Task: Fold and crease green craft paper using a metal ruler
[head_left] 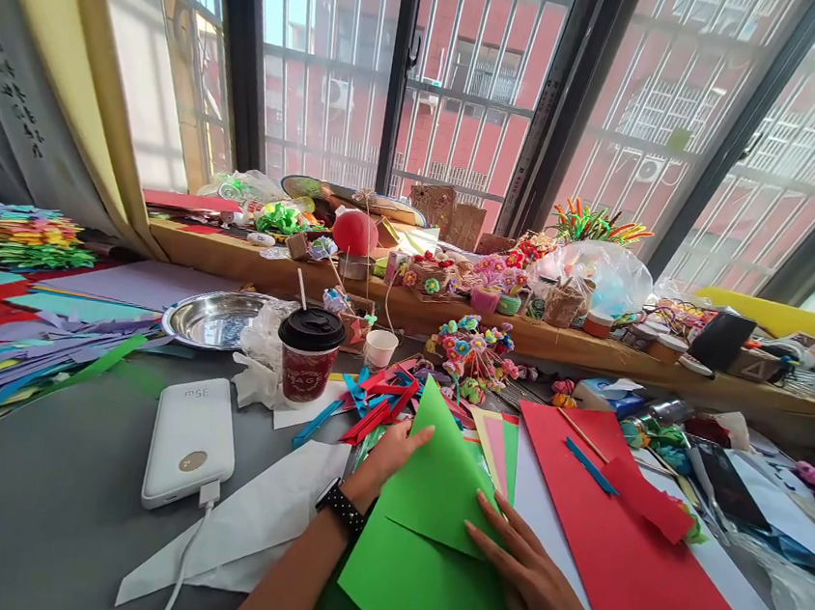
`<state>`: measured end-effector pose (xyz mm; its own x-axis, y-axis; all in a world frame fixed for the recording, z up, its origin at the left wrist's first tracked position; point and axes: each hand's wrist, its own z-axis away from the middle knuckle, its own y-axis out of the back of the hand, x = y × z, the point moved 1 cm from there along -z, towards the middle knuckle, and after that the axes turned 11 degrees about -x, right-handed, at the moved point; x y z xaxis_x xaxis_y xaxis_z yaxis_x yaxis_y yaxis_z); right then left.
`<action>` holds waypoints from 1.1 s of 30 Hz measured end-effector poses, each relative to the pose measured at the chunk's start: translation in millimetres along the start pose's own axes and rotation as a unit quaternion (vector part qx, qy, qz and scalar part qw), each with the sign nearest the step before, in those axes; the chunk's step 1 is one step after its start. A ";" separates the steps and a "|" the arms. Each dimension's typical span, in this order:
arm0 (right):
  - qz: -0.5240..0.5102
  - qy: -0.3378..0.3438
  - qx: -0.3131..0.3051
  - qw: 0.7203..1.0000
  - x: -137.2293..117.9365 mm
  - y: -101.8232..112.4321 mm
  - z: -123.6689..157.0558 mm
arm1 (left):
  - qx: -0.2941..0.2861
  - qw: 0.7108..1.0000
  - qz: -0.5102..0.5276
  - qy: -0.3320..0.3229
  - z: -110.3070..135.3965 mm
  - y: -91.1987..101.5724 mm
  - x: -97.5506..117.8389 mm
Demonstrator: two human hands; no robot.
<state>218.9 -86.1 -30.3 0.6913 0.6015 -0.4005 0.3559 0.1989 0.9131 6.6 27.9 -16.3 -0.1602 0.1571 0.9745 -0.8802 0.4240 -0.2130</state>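
A sheet of bright green paper (424, 486) lies in front of me, its top part folded over to a tall point with a crease line across the middle. My left hand (387, 458), with a dark dotted watch band on the wrist, grips the left edge of that fold; the thumb is on top and the other fingers are partly hidden. Stretched fingers of my right hand (522, 560) rest flat on the right side of the fold. To the right is a red paper sheet (597, 509) with a blue strip (591, 466) on it.
A lidded coffee cup (306, 372), a white paper cup (381, 348) and a steel bowl (209, 320) stand behind. A white power bank (190, 442) with its cable lies left. Cut paper strips (59, 356) pile up further left. Crafts line the window ledge (406, 319).
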 end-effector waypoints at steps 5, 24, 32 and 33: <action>-0.114 -0.067 0.104 0.986 -1.9 24.4 -10.0 | 0.003 0.999 -0.029 -0.046 2.3 -5.7 10.0; -0.516 0.053 0.185 0.835 -36.7 146.8 -108.4 | -0.002 0.938 -0.301 -0.170 41.5 -38.5 139.5; -0.503 0.052 0.243 0.828 -43.5 148.5 -96.5 | -0.037 0.930 -0.296 -0.217 43.4 -50.7 164.9; -0.500 0.051 0.242 0.830 -45.3 149.1 -94.5 | -0.039 0.931 -0.289 -0.219 44.0 -52.2 165.5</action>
<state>181.2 -10.6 131.2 -0.1494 0.3904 -0.9085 0.9474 0.3194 -0.0185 6.4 -7.5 159.2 0.1482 -0.4897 0.8592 -0.8431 0.3915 0.3685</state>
